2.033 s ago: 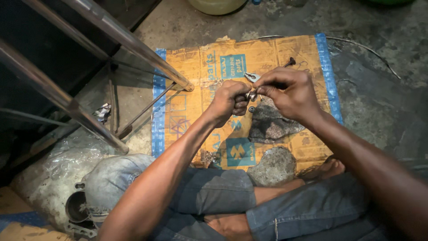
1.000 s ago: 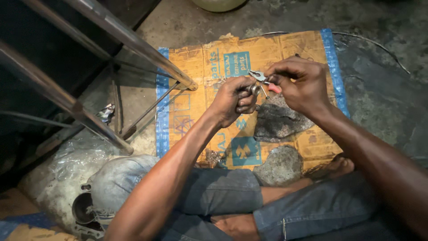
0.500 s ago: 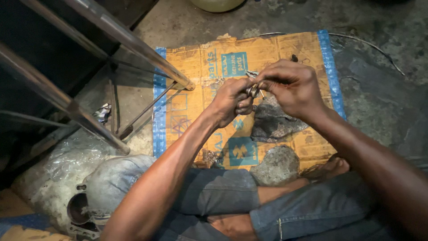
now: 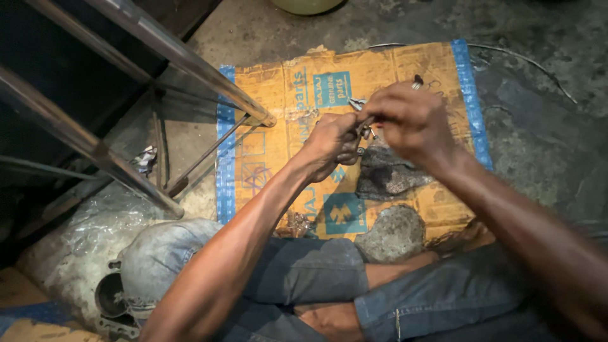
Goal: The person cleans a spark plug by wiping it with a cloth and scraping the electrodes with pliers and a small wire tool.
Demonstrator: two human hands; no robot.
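Concrete floor, cardboard sheet (image 4: 392, 69) — both hands shifted slightly right; left hand (image 4: 332, 142) and right hand (image 4: 411, 123) keep pinching a small metal part (image 4: 366, 125) together above a dark rag (image 4: 386, 174).

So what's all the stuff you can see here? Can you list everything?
Flattened cardboard sheet: one, orange-brown with blue edges, on the floor.
Small metal part: one, silvery, held between both hands.
Rag: one, dark grey, on the cardboard.
Stone: one, grey, by the knee.
Metal bars: several, silvery, left.
Plastic sheet: one, clear, lower left.
Engine casing: one, grey, bottom left.
Wire: one, thin, upper right.
Left hand: on the part.
Right hand: on the part.
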